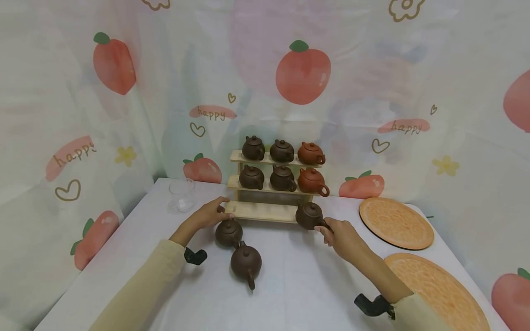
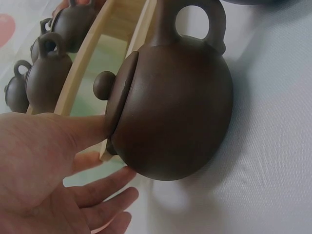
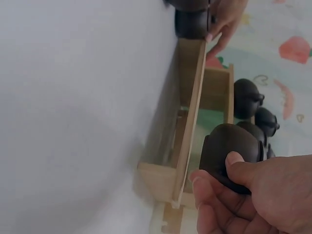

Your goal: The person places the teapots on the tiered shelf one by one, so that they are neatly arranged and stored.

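Observation:
My right hand (image 1: 341,236) holds a dark brown teapot (image 1: 308,216) by its handle, over the right end of the lowest board of a wooden tiered stand (image 1: 261,211). In the right wrist view the thumb (image 3: 235,160) presses against this teapot's dark side. At the board's left end, my left hand (image 1: 207,214) grips the wood between thumb and index finger, the other fingers loosely stretched. Just in front of it sits a second dark teapot (image 1: 228,233), which fills the left wrist view and hides the thumb tip. A third dark teapot (image 1: 246,263) stands nearer me, handle forward.
The stand's upper two boards carry dark teapots (image 1: 283,178) and, on the right, reddish teapots (image 1: 311,153). A clear glass vessel (image 1: 182,195) stands at the back left. Two round orange mats (image 1: 396,223) lie on the right. A printed cloth (image 1: 265,115) hangs behind the white table.

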Available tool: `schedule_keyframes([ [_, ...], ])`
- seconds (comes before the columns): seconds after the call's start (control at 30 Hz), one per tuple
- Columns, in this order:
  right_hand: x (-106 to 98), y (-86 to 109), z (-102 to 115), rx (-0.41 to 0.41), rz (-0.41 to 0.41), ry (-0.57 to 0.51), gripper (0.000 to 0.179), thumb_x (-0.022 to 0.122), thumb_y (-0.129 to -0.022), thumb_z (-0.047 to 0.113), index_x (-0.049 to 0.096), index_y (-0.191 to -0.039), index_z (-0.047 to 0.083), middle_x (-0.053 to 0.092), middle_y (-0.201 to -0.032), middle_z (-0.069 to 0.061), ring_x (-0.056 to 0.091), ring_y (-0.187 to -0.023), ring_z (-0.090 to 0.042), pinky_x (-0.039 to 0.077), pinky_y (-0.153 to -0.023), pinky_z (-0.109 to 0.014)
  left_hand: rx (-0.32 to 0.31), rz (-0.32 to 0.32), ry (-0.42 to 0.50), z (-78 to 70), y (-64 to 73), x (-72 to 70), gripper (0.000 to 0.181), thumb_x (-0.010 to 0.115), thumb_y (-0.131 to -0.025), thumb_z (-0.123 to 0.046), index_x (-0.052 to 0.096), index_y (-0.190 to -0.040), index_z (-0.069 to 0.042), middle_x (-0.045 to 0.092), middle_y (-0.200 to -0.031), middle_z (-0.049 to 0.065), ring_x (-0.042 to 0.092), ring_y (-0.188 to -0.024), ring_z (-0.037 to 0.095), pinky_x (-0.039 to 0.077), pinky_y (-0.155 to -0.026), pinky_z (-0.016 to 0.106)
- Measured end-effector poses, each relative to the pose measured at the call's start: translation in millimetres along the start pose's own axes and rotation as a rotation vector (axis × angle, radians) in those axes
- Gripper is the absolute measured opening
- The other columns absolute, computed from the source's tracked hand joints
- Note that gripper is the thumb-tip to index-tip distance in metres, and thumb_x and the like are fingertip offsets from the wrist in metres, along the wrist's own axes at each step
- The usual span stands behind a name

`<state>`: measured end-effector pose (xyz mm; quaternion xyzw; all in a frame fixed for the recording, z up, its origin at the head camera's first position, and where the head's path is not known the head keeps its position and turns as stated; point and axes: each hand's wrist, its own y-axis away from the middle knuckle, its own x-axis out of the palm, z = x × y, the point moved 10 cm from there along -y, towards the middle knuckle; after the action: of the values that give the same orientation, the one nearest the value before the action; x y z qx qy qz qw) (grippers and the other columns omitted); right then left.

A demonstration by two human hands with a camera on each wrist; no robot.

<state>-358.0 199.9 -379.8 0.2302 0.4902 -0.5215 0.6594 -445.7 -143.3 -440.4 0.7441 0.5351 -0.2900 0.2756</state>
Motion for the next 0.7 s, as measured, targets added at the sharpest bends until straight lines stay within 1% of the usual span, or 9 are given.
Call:
schedule_keyframes([
  [0.27,0,-17.4,-17,0.049,0.037,-0.01,0.018,0.064,-0.106,0.016,0.063,-0.092,0.005,0.067,-0.072,-0.007,0.054,-0.064,-0.015,0.045,-0.058,-0.025,0.01,-0.007,0.0,0.1,-0.7,-0.8,0.064,0.07,-0.104,-0.031,0.044,-0.155,-0.004,0.062,-0.138,0.032,0.06,-0.13,0.045,0.049,-0.106,0.058],
  [0.5,0,-24.6,-19,0.013,0.016,0.002,0.021,0.064,-0.106,0.016,0.063,-0.089,0.005,0.065,-0.068,-0.002,0.054,-0.061,-0.012,0.045,-0.058,-0.026,-0.007,-0.003,0.0,2.4,-1.2,0.5,0.064,0.069,-0.104,-0.032,0.043,-0.156,-0.004,0.061,-0.14,0.031,0.06,-0.13,0.044,0.049,-0.106,0.058],
  [0.7,2,-27.2,-25,0.049,0.031,-0.016,0.022,0.064,-0.107,0.018,0.063,-0.088,0.006,0.063,-0.067,-0.001,0.055,-0.062,-0.012,0.044,-0.059,-0.028,-0.002,-0.002,0.005,2.0,-1.2,0.7,0.065,0.069,-0.104,-0.032,0.043,-0.156,-0.004,0.062,-0.139,0.031,0.06,-0.131,0.044,0.049,-0.107,0.057],
])
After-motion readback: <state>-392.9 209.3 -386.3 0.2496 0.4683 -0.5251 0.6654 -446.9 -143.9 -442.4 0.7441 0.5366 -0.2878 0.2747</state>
